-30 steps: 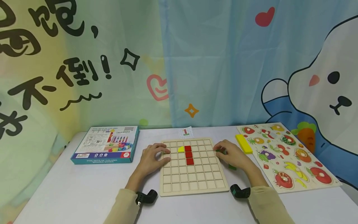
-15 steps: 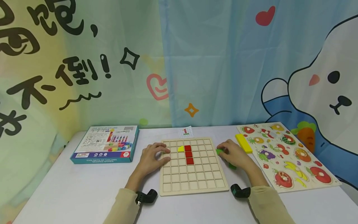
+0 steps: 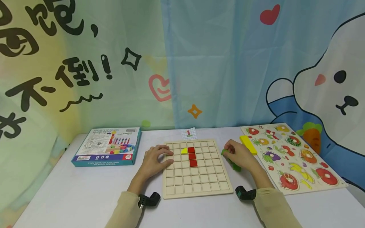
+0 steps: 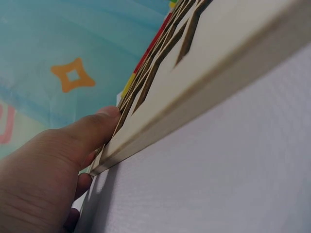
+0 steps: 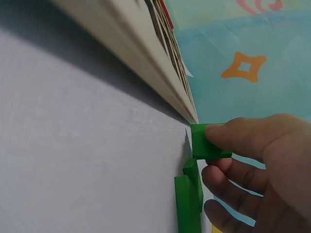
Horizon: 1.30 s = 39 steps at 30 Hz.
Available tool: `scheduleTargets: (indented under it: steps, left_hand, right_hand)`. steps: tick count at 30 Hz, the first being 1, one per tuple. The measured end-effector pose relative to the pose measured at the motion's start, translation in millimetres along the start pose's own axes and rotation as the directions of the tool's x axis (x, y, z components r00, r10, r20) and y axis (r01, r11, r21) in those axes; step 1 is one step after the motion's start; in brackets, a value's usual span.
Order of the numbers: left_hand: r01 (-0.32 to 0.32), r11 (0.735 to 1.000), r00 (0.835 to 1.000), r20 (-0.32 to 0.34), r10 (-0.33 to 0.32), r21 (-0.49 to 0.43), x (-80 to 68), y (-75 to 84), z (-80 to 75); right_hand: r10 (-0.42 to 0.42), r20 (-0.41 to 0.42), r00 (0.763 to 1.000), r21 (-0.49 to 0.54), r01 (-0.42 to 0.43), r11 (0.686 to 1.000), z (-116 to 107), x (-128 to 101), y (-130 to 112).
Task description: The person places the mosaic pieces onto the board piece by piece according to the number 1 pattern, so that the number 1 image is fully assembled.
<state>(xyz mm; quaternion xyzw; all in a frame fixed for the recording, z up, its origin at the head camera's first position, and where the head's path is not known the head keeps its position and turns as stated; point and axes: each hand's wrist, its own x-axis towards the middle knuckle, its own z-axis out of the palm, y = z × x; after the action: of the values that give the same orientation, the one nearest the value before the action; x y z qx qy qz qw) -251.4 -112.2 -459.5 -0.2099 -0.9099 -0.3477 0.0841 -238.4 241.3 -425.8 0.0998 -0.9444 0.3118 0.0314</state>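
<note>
The right hand pinches a green block just off the right edge of the board, over more green pieces on the table. The left hand lies flat, fingers straight, on the board's left edge. The board's open cells lie to the left of the block, nearest the right hand.

The backdrop curtain carries large black Chinese characters, among them "不倒!" clearly legible. The flat box on the table bears small print along its top and front edge, too small to make out.
</note>
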Motion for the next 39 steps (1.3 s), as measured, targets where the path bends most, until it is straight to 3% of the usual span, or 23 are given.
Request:
scheduleTargets:
  steps: [14, 21, 39]
  left_hand:
    - [0.004, 1.000, 1.000, 0.005, -0.004, 0.003, 1.4, 0.8, -0.9]
    - [0.008, 1.000, 1.000, 0.010, -0.008, 0.001, 1.5, 0.8, -0.7]
    - [-0.012, 1.000, 1.000, -0.011, 0.012, 0.000, 0.5, -1.9, 1.2]
  right_hand:
    - [-0.027, -0.004, 1.000, 0.081, 0.027, 0.996, 3.3, 2.4, -13.1]
    - [-0.084, 0.000, 0.997, 0.145, 0.083, 0.986, 7.5, 1.5, -20.0]
    - [-0.120, 0.035, 0.992, 0.140, 0.114, 0.984, 17.7, 1.1, -39.6]
